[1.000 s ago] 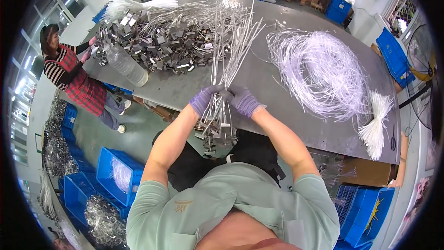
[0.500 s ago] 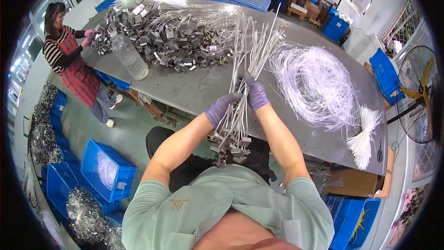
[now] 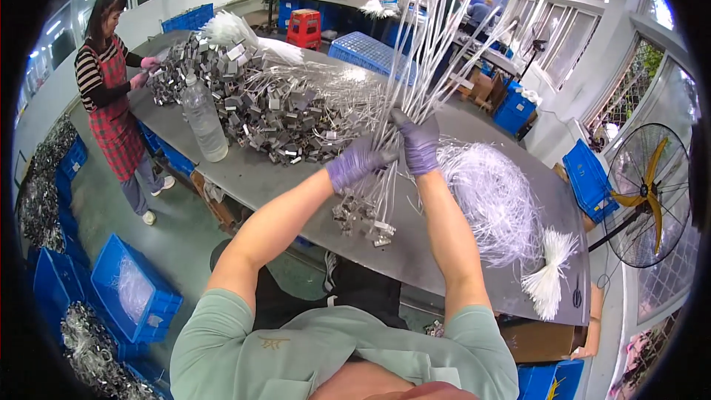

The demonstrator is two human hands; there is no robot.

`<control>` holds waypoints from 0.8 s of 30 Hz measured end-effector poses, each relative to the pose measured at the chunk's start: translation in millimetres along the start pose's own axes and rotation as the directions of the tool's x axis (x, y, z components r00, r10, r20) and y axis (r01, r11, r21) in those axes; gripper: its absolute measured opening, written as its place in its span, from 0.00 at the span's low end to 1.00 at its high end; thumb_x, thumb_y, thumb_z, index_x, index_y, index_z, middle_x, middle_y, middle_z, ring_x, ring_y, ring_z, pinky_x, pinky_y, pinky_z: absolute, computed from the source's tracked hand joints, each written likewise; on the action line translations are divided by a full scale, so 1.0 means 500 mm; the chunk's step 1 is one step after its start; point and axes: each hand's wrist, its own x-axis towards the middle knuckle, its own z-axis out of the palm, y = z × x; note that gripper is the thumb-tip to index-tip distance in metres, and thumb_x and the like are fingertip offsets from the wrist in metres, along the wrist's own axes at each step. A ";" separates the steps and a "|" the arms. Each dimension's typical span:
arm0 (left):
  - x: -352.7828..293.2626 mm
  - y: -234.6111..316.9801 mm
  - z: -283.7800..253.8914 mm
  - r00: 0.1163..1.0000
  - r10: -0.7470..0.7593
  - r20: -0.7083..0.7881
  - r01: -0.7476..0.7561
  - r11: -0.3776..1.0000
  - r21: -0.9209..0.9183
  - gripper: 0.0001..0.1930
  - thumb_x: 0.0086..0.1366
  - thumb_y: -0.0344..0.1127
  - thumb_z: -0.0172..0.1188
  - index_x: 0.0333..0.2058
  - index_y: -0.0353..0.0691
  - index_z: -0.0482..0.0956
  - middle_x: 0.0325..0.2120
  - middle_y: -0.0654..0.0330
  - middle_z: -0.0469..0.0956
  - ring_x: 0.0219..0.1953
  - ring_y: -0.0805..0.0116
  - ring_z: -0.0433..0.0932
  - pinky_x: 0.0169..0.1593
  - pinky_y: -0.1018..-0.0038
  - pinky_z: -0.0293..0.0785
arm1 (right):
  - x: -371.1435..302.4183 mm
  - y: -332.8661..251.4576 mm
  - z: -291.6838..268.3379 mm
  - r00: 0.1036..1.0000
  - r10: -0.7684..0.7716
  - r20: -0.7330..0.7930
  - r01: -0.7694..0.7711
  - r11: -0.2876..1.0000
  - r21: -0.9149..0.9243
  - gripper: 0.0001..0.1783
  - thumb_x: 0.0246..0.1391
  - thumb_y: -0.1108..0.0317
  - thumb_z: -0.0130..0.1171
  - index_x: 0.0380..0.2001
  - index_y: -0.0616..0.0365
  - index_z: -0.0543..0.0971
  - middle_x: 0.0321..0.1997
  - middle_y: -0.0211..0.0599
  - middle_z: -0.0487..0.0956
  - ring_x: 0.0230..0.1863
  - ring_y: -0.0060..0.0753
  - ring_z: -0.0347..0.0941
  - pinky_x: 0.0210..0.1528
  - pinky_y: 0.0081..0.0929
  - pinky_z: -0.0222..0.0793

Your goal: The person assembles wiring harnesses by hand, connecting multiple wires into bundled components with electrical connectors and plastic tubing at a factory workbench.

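Observation:
My left hand [image 3: 359,164], in a purple glove with dark fingertips, is closed round the lower part of a bundle of thin pale wires [image 3: 422,52]. Just above it and to the right, my right hand [image 3: 417,142], gloved the same way, grips that bundle too. The wires fan out upward and away from me. Small grey metal blocks [image 3: 355,215] hang at the bundle's lower end, over the near edge of the table. My fingers hide the middle of the bundle.
A grey table [image 3: 296,196] carries a heap of wired grey blocks [image 3: 274,115], a clear bottle [image 3: 204,122], a coil of clear strands [image 3: 492,204] and a white tied bunch [image 3: 548,274]. Across the left side, a person [image 3: 111,96] handles blocks. Blue crates [image 3: 137,289] and a fan [image 3: 648,196] flank me.
Both hands have raised the bundle and pushed it forward over the table, its blocks leaving my lap. The wire ends spread wider. My view has tilted up.

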 end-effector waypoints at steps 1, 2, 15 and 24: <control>0.034 0.003 0.011 1.000 0.028 -0.008 -0.028 1.000 -0.002 0.46 0.48 0.56 0.65 0.58 0.34 0.57 0.51 0.52 0.67 0.54 0.64 0.65 0.58 0.70 0.60 | 0.059 0.112 -0.069 0.993 0.116 -0.003 -0.116 0.993 -0.028 0.25 0.44 0.63 0.65 0.45 0.64 0.73 0.41 0.36 0.77 0.43 0.30 0.73 0.48 0.28 0.69; 0.053 -0.011 -0.011 0.997 0.040 -0.067 -0.039 0.999 0.005 0.49 0.46 0.56 0.66 0.59 0.33 0.55 0.52 0.50 0.67 0.56 0.63 0.64 0.59 0.69 0.59 | 0.065 0.100 -0.054 0.993 0.118 0.011 -0.118 0.993 -0.023 0.25 0.44 0.63 0.65 0.45 0.64 0.73 0.41 0.36 0.77 0.43 0.30 0.73 0.48 0.28 0.69; 0.183 -0.083 -0.058 0.959 0.272 -0.080 -0.246 0.939 0.241 0.32 0.46 0.40 0.69 0.49 0.38 0.67 0.41 0.60 0.76 0.43 0.72 0.73 0.50 0.73 0.70 | 0.104 0.041 -0.026 0.963 0.132 0.236 -0.042 0.935 -0.352 0.23 0.42 0.63 0.65 0.41 0.63 0.75 0.38 0.39 0.79 0.41 0.31 0.75 0.45 0.26 0.69; 0.170 -0.076 -0.040 0.923 0.132 -0.362 -0.030 0.962 0.273 0.25 0.46 0.29 0.67 0.44 0.32 0.68 0.37 0.55 0.77 0.38 0.69 0.75 0.44 0.74 0.73 | 0.093 -0.004 0.003 0.960 -0.056 0.274 0.186 0.859 -0.477 0.20 0.42 0.62 0.60 0.38 0.62 0.76 0.35 0.46 0.79 0.40 0.41 0.75 0.45 0.31 0.67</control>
